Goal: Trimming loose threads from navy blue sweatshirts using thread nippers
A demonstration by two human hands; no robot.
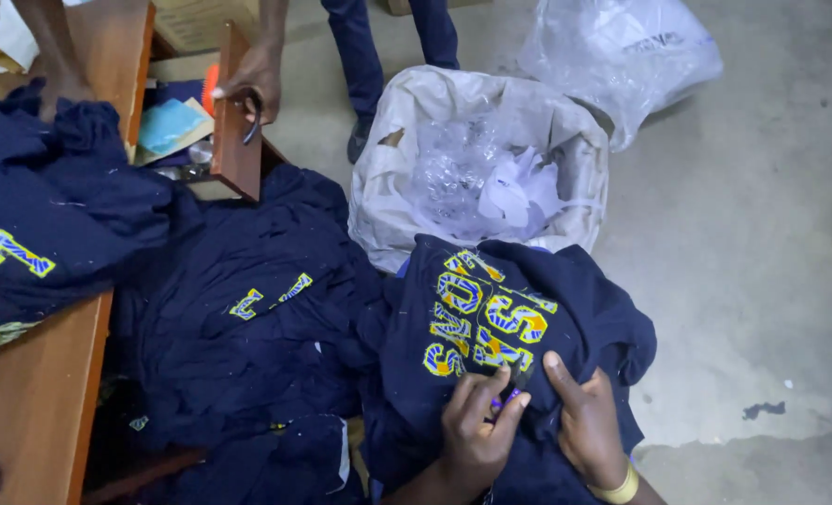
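I see my left hand (477, 430) pinching a small purple tool against the navy shirt (509, 327) on my lap, my right hand (589, 425) pressing the cloth flat beside it; I judge taut cloth and short snips work best. Just beyond the shirt, a white sack (378, 187) holds crumpled plastic and paper scraps.

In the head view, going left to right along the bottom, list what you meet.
Wooden table → heap of navy garments → left hand → right hand on the navy lettered garment → grey concrete floor.
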